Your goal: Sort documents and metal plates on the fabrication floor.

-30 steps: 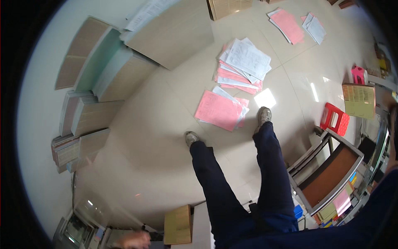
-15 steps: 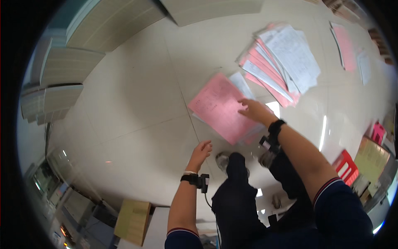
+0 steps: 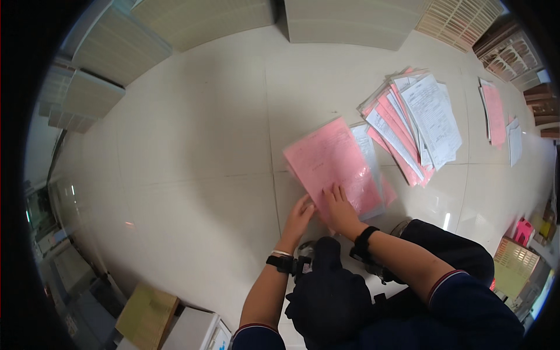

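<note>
A pink sheet of paper point(image 3: 329, 160), apparently in a clear sleeve, lies on top of a small pile on the floor. Beneath its right side a white sheet point(image 3: 366, 146) sticks out, with more pink paper poking out lower down. My right hand point(image 3: 343, 213) rests on the near part of the pink sheet, fingers spread and holding nothing. At that sheet's near left edge is my left hand point(image 3: 297, 223), its fingers slightly bent and apart, touching or very close to the edge. Whether any fingertip is under the paper cannot be seen.
A larger fanned stack of white and pink papers point(image 3: 429, 119) lies to the right. Farther right are a pink bundle point(image 3: 493, 114) and a white bundle point(image 3: 514, 143). Grey panels point(image 3: 350, 23) line the far side. Boxes point(image 3: 146, 315) stand at the lower left.
My right hand has come down nearer to me and now lies on the pink sheet. My left hand has moved up to the sheet's edge. The view has shifted, and my legs are bent lower.
</note>
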`<state>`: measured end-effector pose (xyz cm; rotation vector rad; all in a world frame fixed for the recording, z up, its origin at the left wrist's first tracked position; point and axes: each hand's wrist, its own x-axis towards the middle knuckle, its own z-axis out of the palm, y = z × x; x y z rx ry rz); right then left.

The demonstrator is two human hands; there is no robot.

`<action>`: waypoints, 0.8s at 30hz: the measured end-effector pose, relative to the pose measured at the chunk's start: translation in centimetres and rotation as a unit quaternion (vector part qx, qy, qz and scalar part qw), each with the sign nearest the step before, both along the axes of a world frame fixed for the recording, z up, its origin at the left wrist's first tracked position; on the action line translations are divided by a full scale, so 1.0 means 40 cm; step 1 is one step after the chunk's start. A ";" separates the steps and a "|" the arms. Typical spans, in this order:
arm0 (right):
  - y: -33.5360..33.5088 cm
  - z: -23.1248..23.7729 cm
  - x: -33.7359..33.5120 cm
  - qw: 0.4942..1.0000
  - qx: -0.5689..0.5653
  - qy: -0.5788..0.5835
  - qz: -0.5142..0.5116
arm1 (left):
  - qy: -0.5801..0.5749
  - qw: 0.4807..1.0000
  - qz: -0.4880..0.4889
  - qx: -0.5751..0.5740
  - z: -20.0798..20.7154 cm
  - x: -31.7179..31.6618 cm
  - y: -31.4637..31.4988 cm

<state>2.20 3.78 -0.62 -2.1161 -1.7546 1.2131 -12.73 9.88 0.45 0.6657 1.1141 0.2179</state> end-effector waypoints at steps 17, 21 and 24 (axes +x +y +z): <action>-0.065 -0.012 0.261 0.903 0.120 0.064 -0.407 | 0.080 0.995 -0.038 0.042 -0.096 0.010 -0.028; -0.090 -0.013 0.269 0.918 0.095 0.015 -0.384 | 0.087 0.996 -0.016 0.029 -0.095 0.033 -0.028; -0.080 0.013 0.228 0.908 0.127 0.088 -0.390 | 0.097 0.994 -0.030 0.034 -0.104 0.017 -0.028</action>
